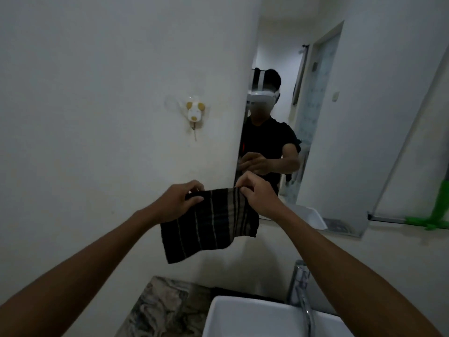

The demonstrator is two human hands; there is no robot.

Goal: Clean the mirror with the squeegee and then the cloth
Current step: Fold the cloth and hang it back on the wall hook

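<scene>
2 bare hands hold the dark, pale-striped woven cloth (213, 222) up before the frameless wall mirror (315, 117), above the white basin (255, 317). Left hand (178, 203) and right hand (257, 198) each pinch a top corner. It hangs limp, so likely light and soft; bunching it into 1 palm-sized pad should wipe better.

My one view comes from the head camera, looking forward and slightly down at the wall above the sink (245, 310). It sits close: both forearms reach in from the bottom edge, and the mirror (340, 117), right of centre, reflects the wearer.
</scene>
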